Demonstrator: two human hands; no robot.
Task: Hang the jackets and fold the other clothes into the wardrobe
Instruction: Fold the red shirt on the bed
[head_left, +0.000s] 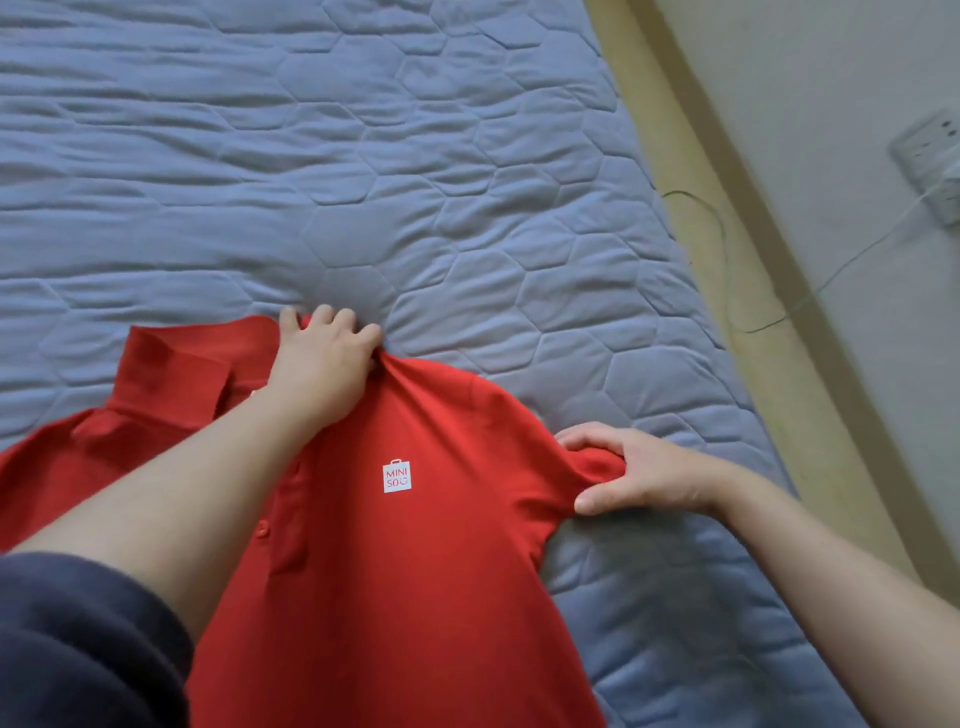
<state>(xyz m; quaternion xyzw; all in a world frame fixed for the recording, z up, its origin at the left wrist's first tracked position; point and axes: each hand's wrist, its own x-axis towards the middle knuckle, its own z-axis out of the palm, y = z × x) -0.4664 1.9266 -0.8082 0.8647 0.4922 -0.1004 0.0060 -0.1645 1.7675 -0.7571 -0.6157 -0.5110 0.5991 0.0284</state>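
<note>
A bedroom in a home.

A bed (363, 156) fills most of the view, covered by a grey-blue quilted mattress cover (519, 260) stitched in a honeycomb pattern and lightly wrinkled. Along its right side runs a pale wooden bed frame (691, 208), set against a plain off-white wall (831, 78). A white wall socket (930, 156) sits on that wall, and a thin cable (727, 260) trails from it down across the frame.

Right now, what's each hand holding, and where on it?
Both hold the red polo shirt: left hand at the shoulder seam, right hand pinching the sleeve.
</note>
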